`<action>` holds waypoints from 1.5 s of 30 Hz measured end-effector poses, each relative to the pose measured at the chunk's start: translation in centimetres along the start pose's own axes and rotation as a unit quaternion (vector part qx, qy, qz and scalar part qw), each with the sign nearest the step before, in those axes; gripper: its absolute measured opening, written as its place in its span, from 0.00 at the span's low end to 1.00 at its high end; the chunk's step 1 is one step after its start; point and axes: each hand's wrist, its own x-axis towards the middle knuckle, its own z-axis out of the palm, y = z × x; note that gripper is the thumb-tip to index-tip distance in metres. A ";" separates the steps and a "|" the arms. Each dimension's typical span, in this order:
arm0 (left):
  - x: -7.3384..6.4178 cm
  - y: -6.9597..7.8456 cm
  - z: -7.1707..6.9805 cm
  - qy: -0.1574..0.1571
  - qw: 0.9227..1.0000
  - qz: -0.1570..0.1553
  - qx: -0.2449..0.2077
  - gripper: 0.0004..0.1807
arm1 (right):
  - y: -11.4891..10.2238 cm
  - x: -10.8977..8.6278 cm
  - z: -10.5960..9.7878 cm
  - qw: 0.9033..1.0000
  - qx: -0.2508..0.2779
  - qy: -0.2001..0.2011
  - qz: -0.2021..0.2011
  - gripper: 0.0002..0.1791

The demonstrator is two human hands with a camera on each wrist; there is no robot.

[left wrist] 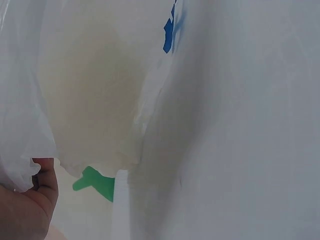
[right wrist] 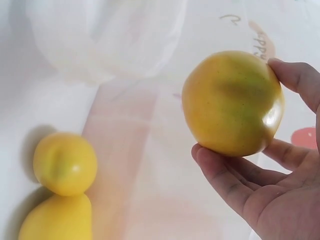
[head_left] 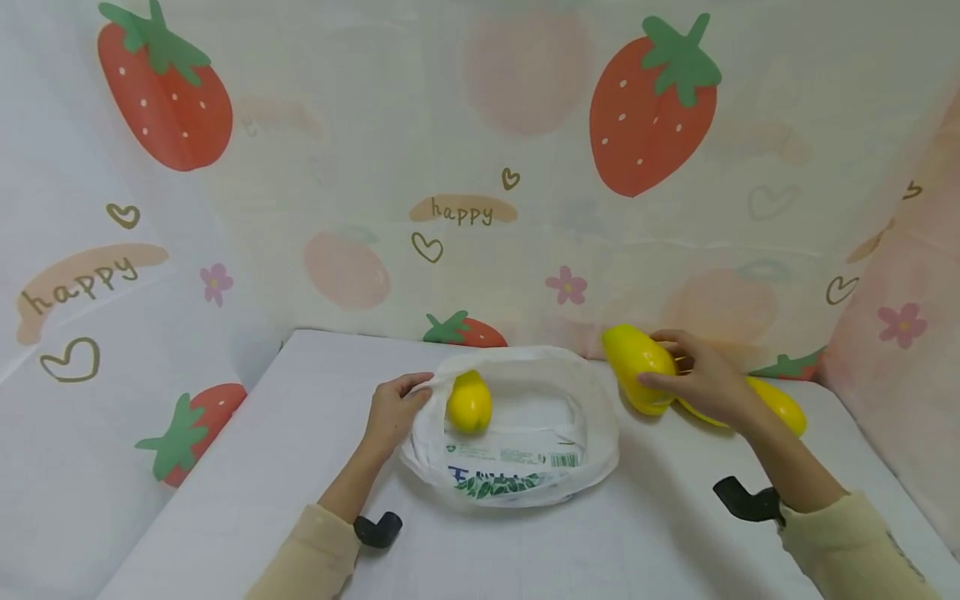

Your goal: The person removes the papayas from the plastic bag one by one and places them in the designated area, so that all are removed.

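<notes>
A white plastic bag (head_left: pixel 517 362) with blue and green print stands with its mouth wide, a yellow fruit (head_left: pixel 469 404) inside at its left. My left hand (head_left: pixel 393 412) pinches the bag's left rim; in the left wrist view, the thumb and fingers (left wrist: pixel 47 187) are at the crumpled plastic. To the right of the bag, my right hand (head_left: pixel 701 379) grips another long, smooth yellow fruit (head_left: pixel 637 362), raised and tilted. The right wrist view shows this fruit (right wrist: pixel 232 102) end-on, greenish in its middle, between the thumb and fingertips (right wrist: pixel 210 160).
Behind the right hand, more yellow fruit (head_left: pixel 780 406) lies on the white tabletop (head_left: pixel 300 425), partly covered by the forearm. The right wrist view shows two fruits (right wrist: pixel 65 164) close together. A cloth backdrop (head_left: pixel 360 150) printed with strawberries rises behind the table and along its sides.
</notes>
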 end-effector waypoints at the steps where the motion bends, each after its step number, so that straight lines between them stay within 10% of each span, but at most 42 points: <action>1: 0.0 0.0 0.0 0.000 1.000 -0.002 0.000 0.15 | 0.1 -0.1 0.0 1.000 0.003 0.000 -0.001 0.41; 45: -0.3 -0.1 -0.1 0.008 1.000 0.001 -0.008 0.15 | 4.8 -3.4 -0.2 0.998 0.047 0.028 0.019 0.37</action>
